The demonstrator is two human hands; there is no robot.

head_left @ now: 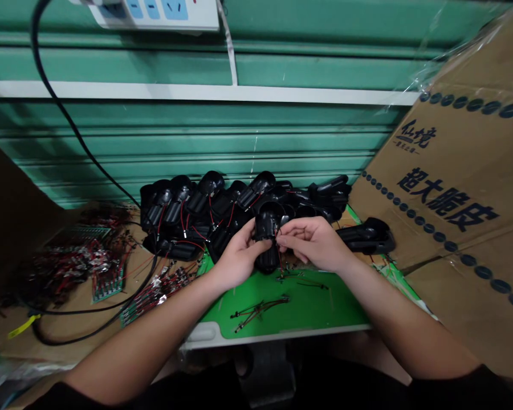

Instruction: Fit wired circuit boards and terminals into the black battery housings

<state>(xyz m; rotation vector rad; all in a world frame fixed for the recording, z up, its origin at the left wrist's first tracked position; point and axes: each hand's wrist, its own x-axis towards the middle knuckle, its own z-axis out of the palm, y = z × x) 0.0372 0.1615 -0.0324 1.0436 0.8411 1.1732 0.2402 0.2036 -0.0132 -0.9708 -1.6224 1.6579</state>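
Observation:
Above the green board [308, 310], my left hand [239, 256] grips a black plastic housing [268, 228] by its left side, thumb across the front. My right hand [310, 242] is at the housing's right edge, thumb and index finger pinched on a thin red wire [276, 232]. Behind both hands lies a heap of similar black housings [209, 191], several with red wires hanging out. Loose wired parts [260, 307] rest on the board below the hands. The wire's far end cannot be made out.
Bundles of red wires and small circuit boards [106, 285] lie at the left. A black cable [74, 128] hangs from a white power strip [158, 14] and loops across the left side. A large cardboard box [465, 171] stands at the right; another black housing [367, 234] sits beside it.

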